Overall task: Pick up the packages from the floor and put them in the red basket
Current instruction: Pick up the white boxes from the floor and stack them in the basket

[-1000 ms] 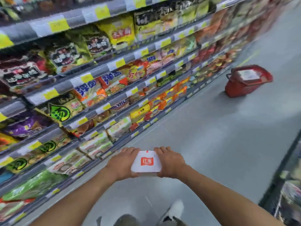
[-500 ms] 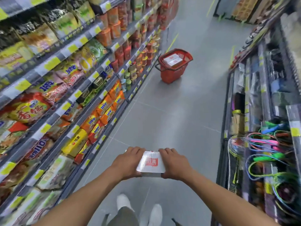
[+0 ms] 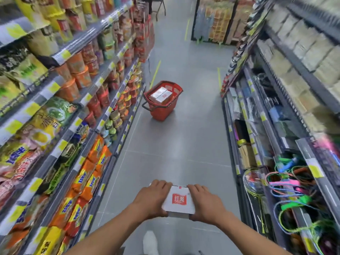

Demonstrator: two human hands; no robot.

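Supermarket aisle, grey floor between stocked shelves: I hold a white box [image 3: 179, 203] clasped between left hand [image 3: 151, 198] and right hand [image 3: 204, 202]. Straight ahead, well apart, the red basket [image 3: 161, 100] waits by the left shelves, boxes already inside.

Site: supermarket aisle | left: long grey metal shelf racks [image 3: 79, 41] packed with bright orange instant-noodle bags [image 3: 95, 153] and orange cup-noodle tubs [image 3: 81, 78] | shelf edges: yellow paper price tags [image 3: 53, 87] | right: racks hung with coloured cords [image 3: 283, 183] | floor: grey tiles [image 3: 184, 144], red plastic shopping basket [image 3: 161, 111] standing mid-aisle
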